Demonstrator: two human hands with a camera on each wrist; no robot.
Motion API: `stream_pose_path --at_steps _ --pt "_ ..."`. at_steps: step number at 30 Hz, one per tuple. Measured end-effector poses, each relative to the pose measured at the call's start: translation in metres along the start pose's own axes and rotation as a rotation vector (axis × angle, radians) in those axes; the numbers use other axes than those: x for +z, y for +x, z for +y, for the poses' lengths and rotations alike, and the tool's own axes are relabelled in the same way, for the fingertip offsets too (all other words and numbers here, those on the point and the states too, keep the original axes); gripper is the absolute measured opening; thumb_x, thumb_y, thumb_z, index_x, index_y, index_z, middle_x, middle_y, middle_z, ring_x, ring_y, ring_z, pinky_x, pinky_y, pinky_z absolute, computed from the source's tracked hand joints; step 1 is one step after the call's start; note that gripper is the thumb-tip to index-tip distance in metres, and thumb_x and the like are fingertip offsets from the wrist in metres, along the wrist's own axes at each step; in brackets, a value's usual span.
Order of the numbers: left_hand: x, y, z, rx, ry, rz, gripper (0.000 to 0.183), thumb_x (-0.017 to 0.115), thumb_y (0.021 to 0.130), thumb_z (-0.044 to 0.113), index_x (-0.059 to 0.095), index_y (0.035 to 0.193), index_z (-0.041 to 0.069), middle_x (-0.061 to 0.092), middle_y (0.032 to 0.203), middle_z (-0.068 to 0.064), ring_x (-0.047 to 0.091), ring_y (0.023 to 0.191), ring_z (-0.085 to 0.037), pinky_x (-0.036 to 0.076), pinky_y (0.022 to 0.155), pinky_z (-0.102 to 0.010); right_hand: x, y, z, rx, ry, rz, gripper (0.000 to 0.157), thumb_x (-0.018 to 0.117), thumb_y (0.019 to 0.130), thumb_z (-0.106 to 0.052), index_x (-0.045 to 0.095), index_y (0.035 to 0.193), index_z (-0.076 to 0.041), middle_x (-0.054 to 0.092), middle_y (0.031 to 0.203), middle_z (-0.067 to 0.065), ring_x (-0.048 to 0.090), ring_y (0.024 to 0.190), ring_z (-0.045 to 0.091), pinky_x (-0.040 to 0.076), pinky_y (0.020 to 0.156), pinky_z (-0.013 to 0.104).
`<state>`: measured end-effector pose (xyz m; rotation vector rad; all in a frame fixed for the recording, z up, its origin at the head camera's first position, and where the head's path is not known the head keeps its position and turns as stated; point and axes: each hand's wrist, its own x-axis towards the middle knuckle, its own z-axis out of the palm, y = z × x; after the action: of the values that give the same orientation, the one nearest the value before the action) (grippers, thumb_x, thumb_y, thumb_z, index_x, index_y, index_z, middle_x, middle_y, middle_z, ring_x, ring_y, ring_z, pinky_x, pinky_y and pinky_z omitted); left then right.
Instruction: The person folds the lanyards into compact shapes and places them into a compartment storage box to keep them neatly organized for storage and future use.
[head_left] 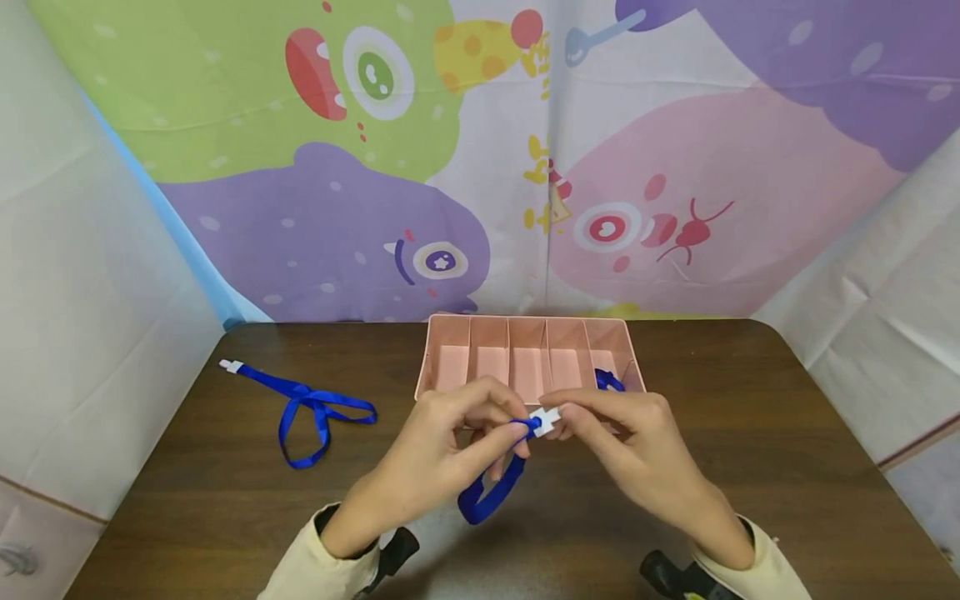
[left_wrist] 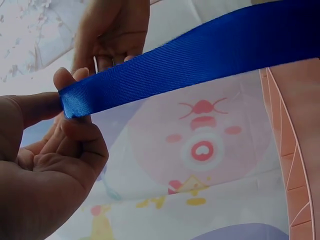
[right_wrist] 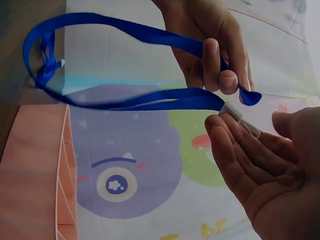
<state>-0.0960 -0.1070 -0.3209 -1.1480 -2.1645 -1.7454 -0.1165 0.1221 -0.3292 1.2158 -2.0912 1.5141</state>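
In the head view, a blue lanyard [head_left: 491,492] with a white plastic clip [head_left: 545,422] is held up between both hands, in front of the pink tray. My left hand [head_left: 450,442] pinches the strap close to the clip. In the right wrist view, a short folded end of strap [right_wrist: 249,96] pokes out past the left fingertips, and the rest hangs in a long loop. My right hand [head_left: 630,433] supports the clip on its extended fingers. Its thumb [right_wrist: 287,122] stands a little apart from the clip in the right wrist view.
A pink tray [head_left: 424,367] with several compartments stands at the table's back edge. Something blue [head_left: 609,381] lies in its rightmost compartment. Another blue lanyard [head_left: 303,398] with a white clip lies looped on the brown table [head_left: 187,508] at the left. A printed cartoon cloth [head_left: 510,250] hangs behind.
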Motion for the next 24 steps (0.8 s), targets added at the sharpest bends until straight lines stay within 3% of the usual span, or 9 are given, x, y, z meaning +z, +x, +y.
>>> stream_pose_path --at_steps 5,9,14,24 --pt "0.006 0.000 -0.001 -0.068 0.022 0.000 0.009 0.064 0.097 0.004 0.060 0.103 0.010 0.069 0.076 0.001 0.057 0.052 -0.004 0.051 0.046 -0.026 0.005 -0.002 0.000 0.019 -0.009 -0.021 0.025 0.066 0.090 0.009 0.073 0.110 -0.003 0.075 0.099 0.004 0.073 0.083 0.014 0.059 0.070 0.026" --pt "0.009 0.001 -0.001 -0.052 0.072 -0.009 0.010 0.064 0.096 0.004 0.059 0.103 0.009 0.067 0.075 0.004 0.056 0.054 -0.001 0.050 0.047 -0.023 0.009 -0.001 0.000 -0.035 -0.046 0.003 0.023 0.070 0.086 0.009 0.074 0.106 -0.003 0.076 0.099 0.006 0.073 0.086 0.014 0.058 0.072 0.026" --pt "0.011 0.001 -0.002 -0.045 0.117 -0.002 0.013 0.064 0.096 0.004 0.058 0.106 0.009 0.067 0.073 0.005 0.055 0.053 -0.001 0.047 0.046 -0.020 0.010 -0.001 0.001 -0.044 -0.071 0.016 0.022 0.073 0.083 0.009 0.075 0.103 -0.002 0.076 0.096 0.007 0.073 0.086 0.014 0.059 0.072 0.026" --pt "0.007 0.001 -0.006 -0.077 0.178 -0.031 0.019 0.064 0.097 0.007 0.057 0.114 0.012 0.070 0.077 0.005 0.058 0.058 0.000 0.047 0.048 -0.020 -0.001 0.000 -0.001 -0.001 -0.145 0.049 0.023 0.074 0.081 0.010 0.076 0.097 -0.006 0.075 0.087 0.001 0.070 0.074 0.007 0.057 0.067 0.021"
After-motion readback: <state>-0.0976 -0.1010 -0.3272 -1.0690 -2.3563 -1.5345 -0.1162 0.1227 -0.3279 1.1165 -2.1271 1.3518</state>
